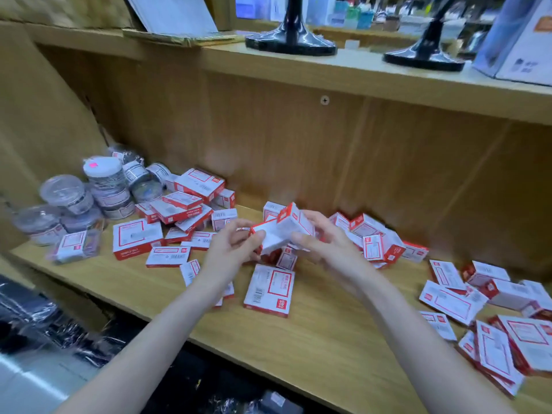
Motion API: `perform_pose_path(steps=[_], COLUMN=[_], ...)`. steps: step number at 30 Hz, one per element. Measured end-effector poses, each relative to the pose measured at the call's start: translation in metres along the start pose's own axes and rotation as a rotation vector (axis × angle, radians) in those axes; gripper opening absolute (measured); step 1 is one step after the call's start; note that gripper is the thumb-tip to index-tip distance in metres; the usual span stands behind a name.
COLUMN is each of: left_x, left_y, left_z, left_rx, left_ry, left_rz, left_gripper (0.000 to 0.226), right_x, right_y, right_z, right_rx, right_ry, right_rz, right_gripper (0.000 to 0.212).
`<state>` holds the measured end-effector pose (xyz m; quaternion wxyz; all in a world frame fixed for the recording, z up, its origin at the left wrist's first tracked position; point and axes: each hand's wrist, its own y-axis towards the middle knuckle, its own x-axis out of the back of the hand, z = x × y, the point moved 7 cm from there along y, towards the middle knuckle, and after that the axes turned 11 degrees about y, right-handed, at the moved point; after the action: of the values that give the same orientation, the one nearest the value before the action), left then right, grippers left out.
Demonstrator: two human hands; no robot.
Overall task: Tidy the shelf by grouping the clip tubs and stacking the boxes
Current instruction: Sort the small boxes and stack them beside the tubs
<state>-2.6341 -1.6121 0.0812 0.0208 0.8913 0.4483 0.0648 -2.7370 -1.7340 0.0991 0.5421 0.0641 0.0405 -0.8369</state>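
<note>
While clip tubs (89, 198) crowd the shelf's (298, 339) left end, both hands' (236, 246) (322, 243) grip clamped on boxes (283, 231).

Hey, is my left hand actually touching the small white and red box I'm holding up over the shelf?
Touching. The head view shows the left hand with fingers curled onto the near end of the raised box, while the right hand grips its other end.

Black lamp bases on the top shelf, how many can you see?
2. One black lamp base stands mid-shelf; the other stands to its right, beside a white carton. More may sit out of frame.
</note>
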Motion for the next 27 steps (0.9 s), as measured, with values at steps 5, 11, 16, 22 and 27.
perform_pose_path(steps=[5, 11, 16, 22, 27], left_x=[0.044, 0.138, 0.175, 0.176, 0.174], left_y=[0.023, 0.073, 0.098, 0.097, 0.092], left_z=[0.003, -0.003, 0.045, 0.068, 0.062], left_rx=[0.024, -0.234, -0.032, 0.085, 0.045], left_ry=[0.059, 0.638, 1.214, 1.151, 1.095], left_rz=[0.05, -0.044, 0.121, 0.265, 0.275], left_gripper=[0.009, 0.02, 0.081, 0.073, 0.083], right_x=[-0.059, -0.1, -0.119, -0.187, -0.2], right_y=[0.043, 0.101, 0.146, 0.208, 0.223], right_z=[-0.015, -0.026, 0.0, 0.004, -0.018], right_rx=[-0.123, -0.116, 0.142, 0.347, 0.25], right_ry=[0.312, 0.385, -0.129, -0.738, -1.115], right_rz=[0.059, -0.067, -0.198, 0.065, 0.2], right_gripper=[0.019, 0.016, 0.019, 0.03, 0.031])
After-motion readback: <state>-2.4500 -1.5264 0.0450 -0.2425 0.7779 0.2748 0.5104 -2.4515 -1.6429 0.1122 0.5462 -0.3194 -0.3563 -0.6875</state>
